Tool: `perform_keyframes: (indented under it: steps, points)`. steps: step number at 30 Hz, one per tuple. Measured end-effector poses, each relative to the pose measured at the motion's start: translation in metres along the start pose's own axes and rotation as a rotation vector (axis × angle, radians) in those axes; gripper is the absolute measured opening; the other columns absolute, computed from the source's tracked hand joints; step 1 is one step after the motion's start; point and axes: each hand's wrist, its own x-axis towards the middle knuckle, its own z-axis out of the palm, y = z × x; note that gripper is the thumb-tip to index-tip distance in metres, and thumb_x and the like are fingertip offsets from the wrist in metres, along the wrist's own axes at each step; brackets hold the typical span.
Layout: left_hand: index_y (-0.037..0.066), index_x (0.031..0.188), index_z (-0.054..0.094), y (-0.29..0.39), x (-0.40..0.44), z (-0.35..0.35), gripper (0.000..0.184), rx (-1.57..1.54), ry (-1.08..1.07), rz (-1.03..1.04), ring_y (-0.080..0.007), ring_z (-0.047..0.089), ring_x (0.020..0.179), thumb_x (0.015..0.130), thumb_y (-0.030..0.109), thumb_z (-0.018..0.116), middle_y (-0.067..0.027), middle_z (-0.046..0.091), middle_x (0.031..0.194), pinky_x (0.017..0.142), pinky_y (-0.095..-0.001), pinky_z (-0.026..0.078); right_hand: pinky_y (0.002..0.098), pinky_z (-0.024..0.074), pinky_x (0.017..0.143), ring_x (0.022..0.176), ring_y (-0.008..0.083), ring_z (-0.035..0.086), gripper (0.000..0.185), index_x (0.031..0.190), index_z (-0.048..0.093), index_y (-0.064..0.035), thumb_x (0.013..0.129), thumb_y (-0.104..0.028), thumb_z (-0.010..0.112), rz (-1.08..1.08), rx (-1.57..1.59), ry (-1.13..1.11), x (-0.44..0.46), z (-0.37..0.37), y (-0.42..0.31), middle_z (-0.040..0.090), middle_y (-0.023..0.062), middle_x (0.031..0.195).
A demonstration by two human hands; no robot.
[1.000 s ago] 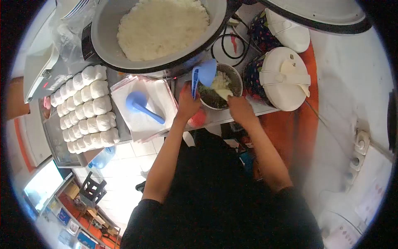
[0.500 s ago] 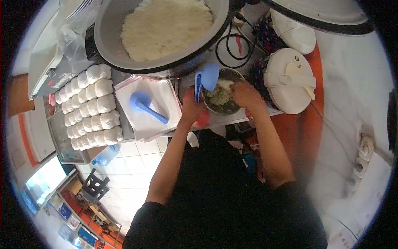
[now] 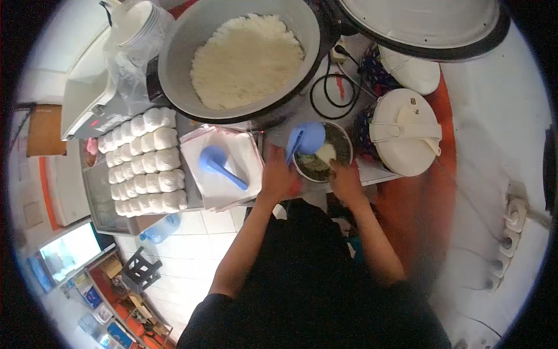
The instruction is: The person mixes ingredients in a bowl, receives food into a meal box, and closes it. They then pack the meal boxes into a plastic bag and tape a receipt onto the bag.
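My left hand [image 3: 278, 174] is closed around the handle of a blue ladle [image 3: 309, 138], whose bowl hangs over the left rim of a round metal pot [image 3: 350, 142]. A dark green mixture with some pale bits [image 3: 314, 167] lies in the pot. My right hand [image 3: 346, 181], at the pot's right front edge, is closed on a cream-coloured spoon [image 3: 326, 153] that dips into the mixture. Left of my left hand, a second blue ladle [image 3: 221, 167] rests on a stack of white paper sheets [image 3: 232, 195].
A large cooker of rice [image 3: 174, 75] stands behind, its lid [image 3: 430, 29] open. Rows of white wrapped bundles [image 3: 145, 166] lie at left. Lidded white containers [image 3: 407, 157] stand at right beside a looped black cable [image 3: 312, 100]. A wall socket strip [image 3: 510, 238] is far right.
The view has shifted, so the counter's things sit lower and further right. The spoon in my right hand has moved within the pot. My left hand still holds the blue ladle, now tilted differently.
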Motion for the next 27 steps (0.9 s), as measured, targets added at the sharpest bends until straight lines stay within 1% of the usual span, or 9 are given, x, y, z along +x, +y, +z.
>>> perform_keyframes:
  steps: [9, 10, 11, 12, 16, 19, 22, 25, 27]
  points:
    - [-0.005, 0.118, 0.056, -0.012, 0.010, 0.029, 0.038, 0.159, -0.095, 0.176, -0.0448, 0.061, 0.109, 0.088, 0.018, 0.064, -0.0310, 0.058, 0.121, 0.092, -0.0540, 0.050, 0.0541, 0.0397, 0.108, 0.128, 0.0446, 0.050, 0.043, 0.134, 0.057, 0.0012, 0.093, -0.013, 0.061, -0.124, -0.162, 0.227, -0.034, -0.002, 0.048, 0.049, 0.0282, 0.144]
    - [-0.004, 0.117, 0.057, -0.011, 0.012, 0.028, 0.036, 0.172, -0.087, 0.181, -0.0437, 0.062, 0.109, 0.089, 0.019, 0.064, -0.0298, 0.060, 0.120, 0.092, -0.0537, 0.050, 0.0524, 0.0357, 0.114, 0.134, 0.0472, 0.045, 0.051, 0.138, 0.052, 0.0029, 0.089, -0.009, 0.062, -0.062, 0.053, -0.145, -0.049, -0.097, -0.026, 0.048, 0.0309, 0.143]
    - [-0.003, 0.115, 0.059, -0.011, 0.014, 0.023, 0.035, 0.171, -0.086, 0.180, -0.0427, 0.063, 0.108, 0.090, 0.021, 0.063, -0.0286, 0.061, 0.118, 0.091, -0.0533, 0.050, 0.0551, 0.0401, 0.107, 0.125, 0.0476, 0.050, 0.045, 0.134, 0.056, 0.0008, 0.091, -0.012, 0.061, -0.260, -0.244, 0.458, -0.034, 0.007, 0.055, 0.054, 0.0292, 0.135]
    - [-0.002, 0.114, 0.060, -0.011, 0.016, 0.016, 0.033, 0.161, -0.087, 0.183, -0.0417, 0.063, 0.107, 0.091, 0.022, 0.063, -0.0274, 0.062, 0.117, 0.091, -0.0529, 0.050, 0.0568, 0.0412, 0.104, 0.121, 0.0477, 0.052, 0.043, 0.133, 0.058, -0.0015, 0.092, -0.013, 0.060, 0.137, 0.022, 0.136, -0.031, -0.039, 0.000, 0.057, 0.0270, 0.131]
    - [0.003, 0.101, 0.069, 0.004, 0.004, -0.095, 0.027, 0.139, -0.137, 0.221, -0.0342, 0.068, 0.095, 0.094, 0.028, 0.064, -0.0206, 0.069, 0.100, 0.087, -0.0483, 0.053, 0.0475, 0.0483, 0.097, 0.115, 0.0388, 0.061, 0.035, 0.126, 0.067, -0.0024, 0.094, -0.014, 0.058, 0.091, 0.151, 0.294, -0.032, -0.059, -0.011, 0.065, 0.0233, 0.123]
    - [0.004, 0.093, 0.075, 0.032, -0.027, -0.228, 0.016, -0.345, -0.080, 0.062, -0.0202, 0.069, 0.069, 0.093, 0.020, 0.070, -0.0107, 0.071, 0.079, 0.067, -0.0351, 0.057, 0.0460, 0.0458, 0.100, 0.116, 0.0373, 0.061, 0.034, 0.127, 0.066, -0.0020, 0.097, -0.015, 0.056, -0.006, 0.120, 0.270, -0.046, -0.103, -0.075, 0.064, 0.0220, 0.125]
    - [0.000, 0.097, 0.073, 0.019, -0.054, -0.349, 0.010, -0.542, 0.270, 0.276, -0.0152, 0.072, 0.078, 0.090, 0.001, 0.066, -0.0091, 0.075, 0.097, 0.071, -0.0298, 0.057, 0.0445, 0.0433, 0.102, 0.117, 0.0357, 0.060, 0.034, 0.128, 0.065, -0.0016, 0.099, -0.016, 0.054, -0.134, 0.084, 0.245, -0.057, -0.133, -0.149, 0.064, 0.0207, 0.126]
    - [0.001, 0.099, 0.071, 0.021, -0.095, -0.514, 0.016, -0.019, 0.818, 0.515, -0.0222, 0.071, 0.104, 0.086, -0.005, 0.064, -0.0078, 0.075, 0.106, 0.089, -0.0357, 0.053, 0.0429, 0.0409, 0.104, 0.118, 0.0342, 0.059, 0.034, 0.129, 0.064, -0.0012, 0.102, -0.018, 0.051, -0.255, 0.057, 0.225, -0.066, -0.143, -0.218, 0.064, 0.0194, 0.128]
    - [0.002, 0.103, 0.070, 0.038, -0.115, -0.634, 0.014, 0.240, 1.248, 0.415, -0.0257, 0.070, 0.098, 0.090, 0.006, 0.069, -0.0115, 0.074, 0.104, 0.089, -0.0362, 0.051, 0.0419, 0.0392, 0.106, 0.118, 0.0331, 0.058, 0.034, 0.129, 0.064, -0.0010, 0.104, -0.018, 0.050, -0.313, 0.045, 0.220, -0.072, -0.139, -0.264, 0.064, 0.0185, 0.129]
